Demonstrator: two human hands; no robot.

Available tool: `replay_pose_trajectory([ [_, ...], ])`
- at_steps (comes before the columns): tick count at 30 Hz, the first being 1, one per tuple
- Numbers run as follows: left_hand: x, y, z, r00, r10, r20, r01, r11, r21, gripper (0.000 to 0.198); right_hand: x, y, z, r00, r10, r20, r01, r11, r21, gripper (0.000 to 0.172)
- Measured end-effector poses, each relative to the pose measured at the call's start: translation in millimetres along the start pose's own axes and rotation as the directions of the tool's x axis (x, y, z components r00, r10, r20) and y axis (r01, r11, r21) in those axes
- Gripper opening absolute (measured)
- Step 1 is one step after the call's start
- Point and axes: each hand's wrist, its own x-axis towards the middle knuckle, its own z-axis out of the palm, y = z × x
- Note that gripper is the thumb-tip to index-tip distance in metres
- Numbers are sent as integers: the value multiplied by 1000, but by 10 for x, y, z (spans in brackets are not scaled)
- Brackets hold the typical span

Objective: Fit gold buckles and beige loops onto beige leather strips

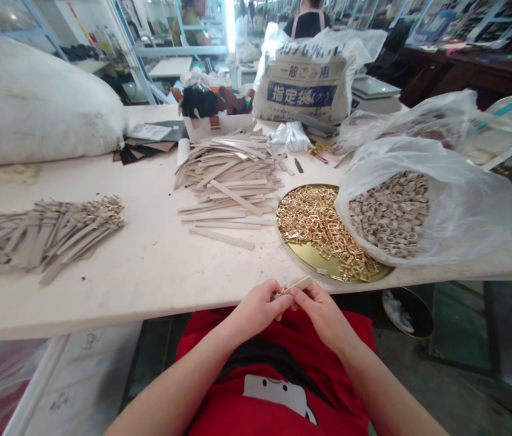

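My left hand (262,304) and my right hand (314,307) meet at the table's front edge, above my lap. Between them is a beige strap (300,284), pinched by the fingers of both hands. A small gold buckle (282,290) shows at the left fingertips, partly hidden by them. Just beyond my hands lies a round gold tray (301,255) heaped with gold buckles (317,215). An open plastic bag (469,206) of small beige loops (390,215) rests over the tray's right side. Loose beige straps (233,169) are piled at the middle of the table.
At the left lies a heap of straps with buckles (51,233). Behind stand a large white sack (38,103), a white box (199,128) and a printed bag (304,79). Scissors (318,155) lie near the back. A round bin (408,312) is below the table at right.
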Motion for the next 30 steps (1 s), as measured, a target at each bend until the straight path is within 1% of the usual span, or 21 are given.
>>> replay_pose_trajectory([
  [3, 5, -23, 11, 1000, -17, 0, 17, 1000, -9, 25, -27, -66, 15, 999, 13, 44, -12, 1000, -13, 20],
  [6, -6, 4, 31, 999, -33, 9, 33, 999, -35, 25, -19, -42, 2, 993, 62, 96, -75, 988, 137, 17],
  [8, -20, 36, 37, 999, -36, 5, 36, 999, -35, 24, -4, 1, -11, 984, 101, 144, -137, 956, 260, 17],
  [10, -31, 51, 34, 999, -37, 4, 37, 999, -31, 23, 5, 32, -14, 976, 125, 178, -177, 933, 315, 17],
  [11, -32, 45, 32, 999, -34, 3, 34, 999, -31, 22, 4, 39, -9, 977, 122, 175, -171, 938, 301, 17],
  [12, -31, 31, 30, 1000, -27, -2, 27, 999, -33, 22, 0, 38, -1, 983, 100, 154, -137, 958, 253, 16],
  [13, -25, 11, 30, 1000, -18, -9, 18, 999, -37, 23, -7, 32, 11, 992, 55, 110, -73, 983, 168, 15],
  [14, -18, -14, 32, 1000, -9, -22, 9, 999, -42, 24, -14, 22, 25, 999, -20, 46, 18, 999, 48, 14],
  [15, -9, -37, 36, 999, -4, -38, 2, 999, -44, 26, -21, 9, 38, 993, -119, -21, 117, 989, -92, 13],
  [16, -1, -56, 42, 998, -2, -59, -1, 999, -41, 27, -25, -3, 49, 971, -227, -76, 204, 951, -231, 11],
  [17, 4, -66, 48, 997, -1, -80, -2, 1000, -31, 27, -25, -13, 57, 941, -320, -113, 265, 900, -345, 10],
  [18, 5, -67, 52, 995, 3, -99, -4, 1000, -12, 27, -20, -22, 60, 915, -379, -136, 293, 858, -422, 9],
  [19, 1, -58, 54, 993, 11, -116, -9, 1000, 18, 27, -11, -27, 57, 906, -397, -149, 291, 838, -461, 9],
  [20, -7, -41, 53, 992, 24, -126, -18, 998, 54, 26, 0, -29, 51, 915, -374, -152, 267, 843, -468, 10],
  [23, -34, 26, 28, 992, 70, -107, -52, 986, 158, 24, 30, -27, 18, 977, -190, -100, 141, 919, -368, 13],
  [24, -36, 44, 18, 993, 75, -94, -58, 982, 178, 25, 31, -26, 9, 987, -143, -74, 111, 938, -329, 14],
  [25, -34, 56, 8, 994, 75, -83, -58, 980, 188, 25, 26, -27, 3, 990, -124, -61, 100, 947, -305, 15],
  [27, -15, 66, 1, 996, 60, -65, -48, 985, 166, 26, 1, -35, -2, 984, -156, -85, 122, 942, -314, 15],
  [30, 18, 64, 22, 999, 38, -30, -37, 998, 45, 26, -46, -63, -11, 960, -241, -140, 172, 908, -381, 12],
])
